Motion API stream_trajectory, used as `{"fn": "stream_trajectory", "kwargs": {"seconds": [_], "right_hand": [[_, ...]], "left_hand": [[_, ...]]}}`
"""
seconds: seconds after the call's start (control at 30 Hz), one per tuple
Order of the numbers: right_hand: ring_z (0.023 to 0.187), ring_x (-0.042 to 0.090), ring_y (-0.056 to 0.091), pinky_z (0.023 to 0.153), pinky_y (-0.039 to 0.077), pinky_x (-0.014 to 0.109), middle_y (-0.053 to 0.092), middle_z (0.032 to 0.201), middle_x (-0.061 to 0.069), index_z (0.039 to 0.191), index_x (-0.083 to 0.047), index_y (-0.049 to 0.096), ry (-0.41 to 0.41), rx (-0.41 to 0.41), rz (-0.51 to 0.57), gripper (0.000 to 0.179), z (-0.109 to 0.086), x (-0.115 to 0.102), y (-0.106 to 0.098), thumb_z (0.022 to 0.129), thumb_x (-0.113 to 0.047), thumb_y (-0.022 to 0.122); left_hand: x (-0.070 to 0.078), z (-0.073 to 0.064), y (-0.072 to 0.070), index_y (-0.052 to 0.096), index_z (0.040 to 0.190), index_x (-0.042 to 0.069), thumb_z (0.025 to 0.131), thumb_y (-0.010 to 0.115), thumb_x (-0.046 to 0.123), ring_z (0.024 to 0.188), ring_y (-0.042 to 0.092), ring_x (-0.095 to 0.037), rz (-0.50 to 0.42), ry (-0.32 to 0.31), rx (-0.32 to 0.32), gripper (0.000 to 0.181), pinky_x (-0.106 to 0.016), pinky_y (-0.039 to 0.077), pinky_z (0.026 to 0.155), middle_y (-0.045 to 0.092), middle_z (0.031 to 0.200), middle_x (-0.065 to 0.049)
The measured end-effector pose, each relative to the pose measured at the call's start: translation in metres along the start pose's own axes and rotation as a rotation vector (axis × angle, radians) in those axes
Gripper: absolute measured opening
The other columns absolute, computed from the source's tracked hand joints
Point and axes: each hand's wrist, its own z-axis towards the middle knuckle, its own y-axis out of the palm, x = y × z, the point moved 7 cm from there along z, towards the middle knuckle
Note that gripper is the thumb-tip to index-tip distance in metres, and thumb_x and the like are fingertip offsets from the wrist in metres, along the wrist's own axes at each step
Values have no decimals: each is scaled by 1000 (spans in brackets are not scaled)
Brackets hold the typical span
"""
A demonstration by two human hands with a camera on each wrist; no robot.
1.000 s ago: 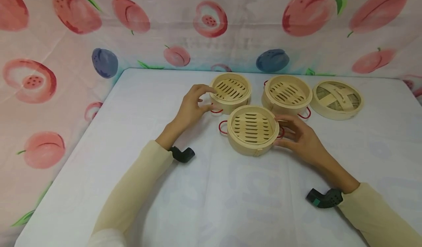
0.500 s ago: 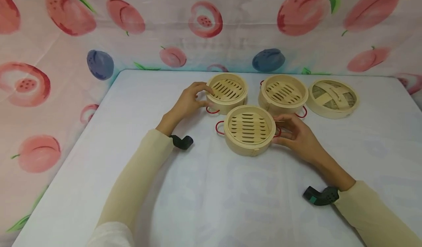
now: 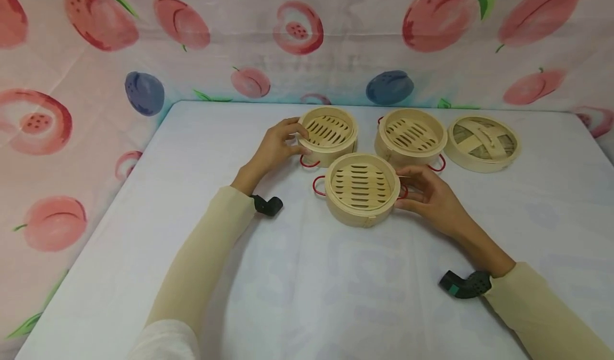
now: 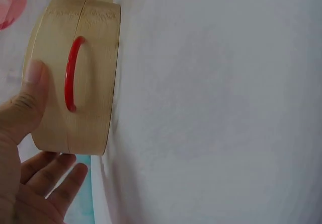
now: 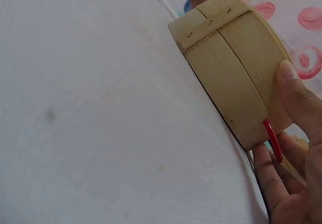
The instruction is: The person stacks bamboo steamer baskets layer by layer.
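Fingers of my left hand [image 3: 278, 144] hold the left side of the back-left bamboo steamer basket [image 3: 331, 128]. In the left wrist view, my thumb lies on its wall [image 4: 95, 83] near the red handle [image 4: 70, 75], and other fingertips touch farther round. My right hand [image 3: 431, 200] holds the front bamboo steamer basket [image 3: 363, 188] at its right side. The right wrist view has the thumb at the rim of this basket [image 5: 221, 68] and the fingers curled by the red handle [image 5: 272, 141]. Both baskets have slotted bottoms facing up and appear to rest on the table.
Another slotted steamer basket [image 3: 412, 133] with red handles stands behind the front one. Right of it lies a steamer lid [image 3: 483, 144] with a woven top. White cloth covers the table [image 3: 326, 296], and a fruit-print curtain [image 3: 336, 34] hangs behind it.
The view has shifted slightly. My left wrist has risen a little, and the left basket's red handle shows more fully beside the thumb. The right hand keeps its hold.
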Motion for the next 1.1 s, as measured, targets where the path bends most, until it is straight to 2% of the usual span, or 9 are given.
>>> {"fn": "stream_trajectory", "kwargs": {"seconds": [0.33, 0.63, 0.9, 1.1], "right_hand": [[114, 17, 51, 85, 50, 26, 46, 130, 12, 130, 6, 43, 15, 1, -9, 63, 0, 0, 0, 75, 18, 71], [113, 16, 52, 85, 50, 27, 46, 130, 12, 130, 6, 43, 16, -2, 1, 63, 0, 0, 0, 75, 18, 71], [115, 16, 51, 85, 50, 26, 46, 130, 12, 129, 7, 43, -6, -1, -6, 62, 0, 1, -1, 75, 20, 70], [116, 17, 51, 85, 50, 26, 46, 130, 12, 129, 7, 43, 2, 2, -3, 62, 0, 1, 0, 75, 20, 70]], "left_hand": [[5, -12, -2, 65, 94, 1, 75, 82, 8, 132, 41, -21, -98, -10, 124, 26, -33, 45, 96, 45, 142, -15], [15, -20, -14, 65, 92, 1, 75, 82, 8, 132, 40, -19, -84, -31, 226, 25, -33, 46, 95, 49, 139, -13], [27, -23, -23, 65, 93, 1, 75, 81, 6, 131, 39, -14, -148, -8, 268, 24, -30, 45, 95, 51, 136, -13], [41, -28, -26, 66, 94, 3, 74, 83, 9, 127, 44, -11, -135, 16, 292, 26, -30, 46, 94, 52, 135, -9]]}}
